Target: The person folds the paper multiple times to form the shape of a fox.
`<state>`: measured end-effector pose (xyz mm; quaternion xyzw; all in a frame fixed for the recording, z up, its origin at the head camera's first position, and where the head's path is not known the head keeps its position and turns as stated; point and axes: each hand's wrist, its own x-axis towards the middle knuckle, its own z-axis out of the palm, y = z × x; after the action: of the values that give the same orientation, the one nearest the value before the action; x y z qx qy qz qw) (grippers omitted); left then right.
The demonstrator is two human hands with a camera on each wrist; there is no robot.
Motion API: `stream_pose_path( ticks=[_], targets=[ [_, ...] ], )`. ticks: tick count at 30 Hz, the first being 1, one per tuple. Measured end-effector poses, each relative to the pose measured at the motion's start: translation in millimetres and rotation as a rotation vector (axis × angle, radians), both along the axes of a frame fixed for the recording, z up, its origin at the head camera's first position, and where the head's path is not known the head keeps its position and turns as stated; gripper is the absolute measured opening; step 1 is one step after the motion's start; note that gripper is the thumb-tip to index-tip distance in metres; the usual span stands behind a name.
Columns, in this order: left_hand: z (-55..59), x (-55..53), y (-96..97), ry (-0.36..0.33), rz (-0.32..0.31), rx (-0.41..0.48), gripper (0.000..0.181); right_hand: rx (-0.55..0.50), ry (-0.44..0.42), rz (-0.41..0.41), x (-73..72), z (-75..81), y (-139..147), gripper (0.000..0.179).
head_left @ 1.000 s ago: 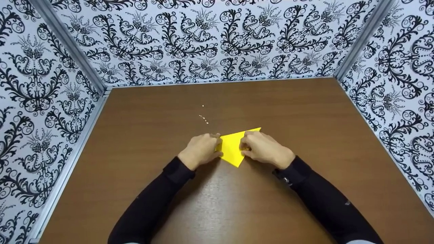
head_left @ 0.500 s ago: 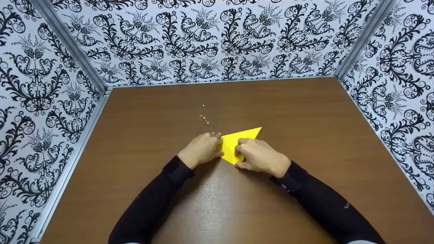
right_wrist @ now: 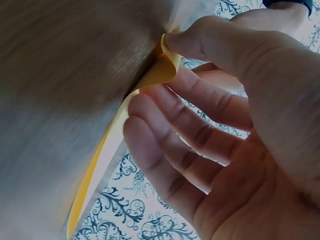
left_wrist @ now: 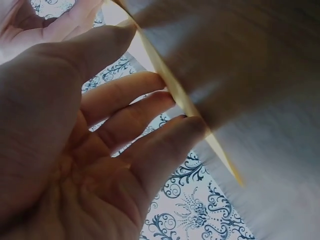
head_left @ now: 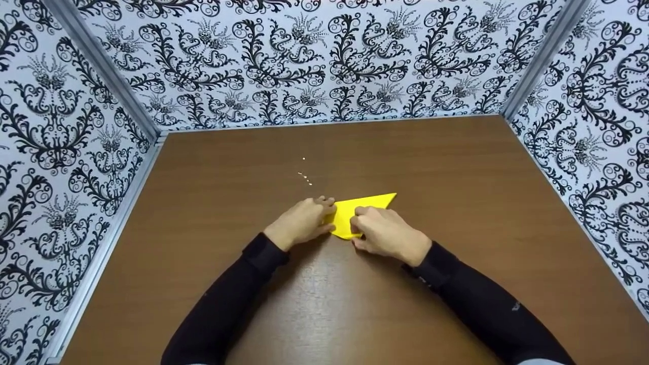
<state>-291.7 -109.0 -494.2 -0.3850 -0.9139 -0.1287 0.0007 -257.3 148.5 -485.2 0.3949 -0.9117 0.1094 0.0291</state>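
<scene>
Fingers (right_wrist: pixel 145 142) of the right hand (head_left: pixel 391 234) pinched the curled near edge of yellow paper (head_left: pixel 346 213).
The left hand (head_left: pixel 302 223) — fingers loosely extended — touched the paper's left end; it lay on a brown table (head_left: pixel 324 299) between both hands, its pointed far corner jutting past the right.

High head view, forward and down, two low wrist close-ups, yellow paper (head_left: pixel 343 217) in all three.

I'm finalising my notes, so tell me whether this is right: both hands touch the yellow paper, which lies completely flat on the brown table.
Not completely flat: the right wrist view shows the yellow paper curled up at the right hand. The rest stands.
</scene>
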Motion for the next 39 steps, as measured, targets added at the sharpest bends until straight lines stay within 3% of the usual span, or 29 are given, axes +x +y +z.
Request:
stream_pose_path(
  ticks=[7,11,18,25,31,39],
  targets=[
    [-3.2,-3.0,-1.8,-0.021,0.022,0.114,0.027,-0.184,-0.071,0.043,-12.1,6.6,5,0.004],
    [-2.7,-2.6,-1.9,-0.028,0.031,0.131,0.025,-0.287,-0.181,0.070,-19.6,8.5,8,0.001],
    [-0.7,-1.5,-2.0,-0.035,0.058,0.116,0.028,-0.330,-0.376,0.085,-26.2,10.6,17,0.015],
    [-2.4,-3.0,-3.7,-0.005,0.039,0.115,0.027,-0.358,-0.323,0.051,-31.1,7.7,15,0.007],
    [-2.6,-3.9,-5.6,0.003,0.036,0.131,0.027,-0.391,-0.342,-0.010,-35.5,5.0,13,0.007],
    [0.9,-5.0,-6.1,0.038,0.008,0.121,0.012,-0.361,-0.286,-0.095,-46.8,5.0,8,0.006]
  ],
)
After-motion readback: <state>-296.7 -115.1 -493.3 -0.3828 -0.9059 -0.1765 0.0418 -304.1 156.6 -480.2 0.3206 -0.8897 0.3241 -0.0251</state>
